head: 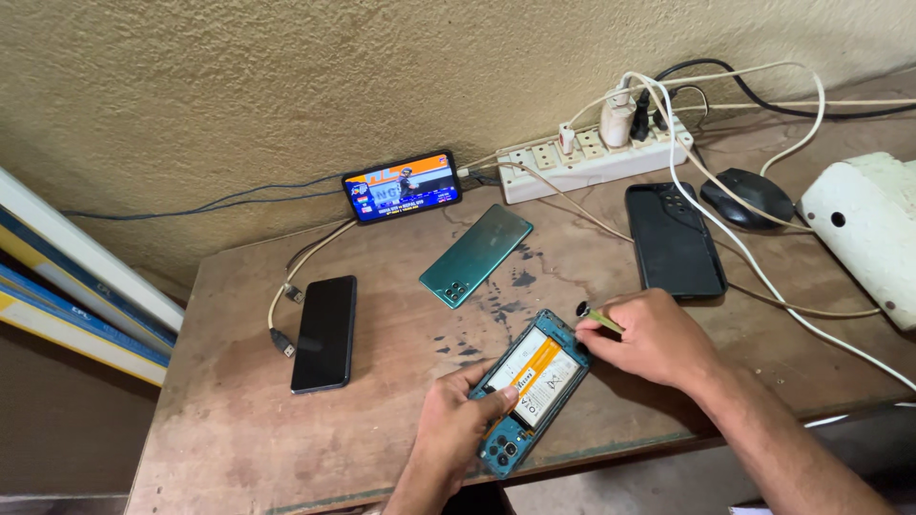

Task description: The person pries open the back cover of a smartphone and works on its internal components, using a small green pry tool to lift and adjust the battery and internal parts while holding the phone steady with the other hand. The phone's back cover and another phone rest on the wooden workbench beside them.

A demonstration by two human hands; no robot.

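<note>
— phone (530, 389) is lying face down near the front edge of the table (239, 420), its back cover off, so the teal frame and the insides are showing. is that how you are seeing it?

— yes. a white battery with an orange diagonal stripe is filling most of the frame, and the camera cluster is sitting at the lower end, toward the person.

— what is the left hand (456, 420) doing?

— it is pinching the phone's lower half, thumb pressing across the battery, fingers curling under the left edge. the phone is lying partly inside that grasp and jutting up and to the right.

— and the right hand (649, 336)?

— its fingers are closing together on a screwdriver (597, 319) with a yellow-green shaft, held just beside the phone's upper right corner. i cannot tell whether the tip is touching the frame.

— any labels?

— the battery is carrying a white label with small dark print, too small to make out. farther back, a teal cover (475, 254) is lying back up in the middle, a black phone (324, 333) is lying to the left, another black phone (674, 238) to the right, and a lit phone (402, 187) is leaning on the wall, showing an orange and blue picture. a white power strip (592, 153) is sitting beside it.
</note>
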